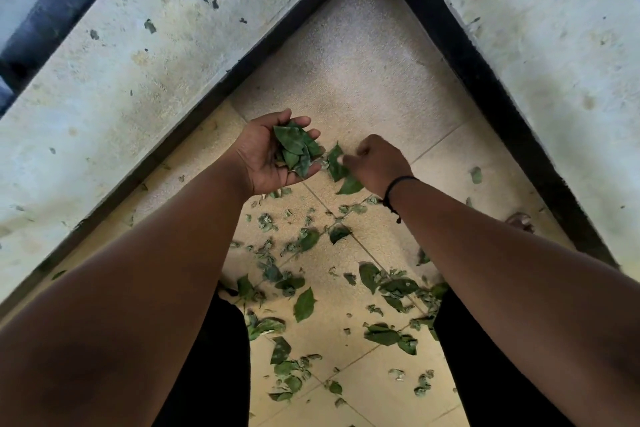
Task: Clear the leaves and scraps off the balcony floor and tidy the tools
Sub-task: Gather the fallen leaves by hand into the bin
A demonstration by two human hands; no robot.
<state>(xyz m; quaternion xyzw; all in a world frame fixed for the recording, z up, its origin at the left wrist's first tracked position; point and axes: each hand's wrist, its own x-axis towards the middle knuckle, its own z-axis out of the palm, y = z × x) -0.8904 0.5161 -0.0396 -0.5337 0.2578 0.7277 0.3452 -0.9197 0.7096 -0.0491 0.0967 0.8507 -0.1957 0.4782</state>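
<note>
The left hand (273, 152) is facing palm up over the tiled floor (353, 80), its fingers curling loosely around a bunch of green leaves (294, 149) that is lying in the cupped palm. The right hand (377, 159) is hovering just beside it, knuckles up, its fingers pinching two more leaves (341, 172) that are hanging below the fingertips, close to the bunch in the left palm. The right hand is slightly blurred. A black cord bracelet (396, 189) is sitting on the right wrist.

Most of the loose leaves and scraps (329, 291) are lying scattered on the tiles beneath and between the two forearms, down to the lower edge of the view. The floor is ending in a corner where two stained, pale walls (138, 62) are meeting, each with a dark strip (485, 73) running along its base. Dark trouser legs (485, 374) are showing on either side of the leaf scatter.
</note>
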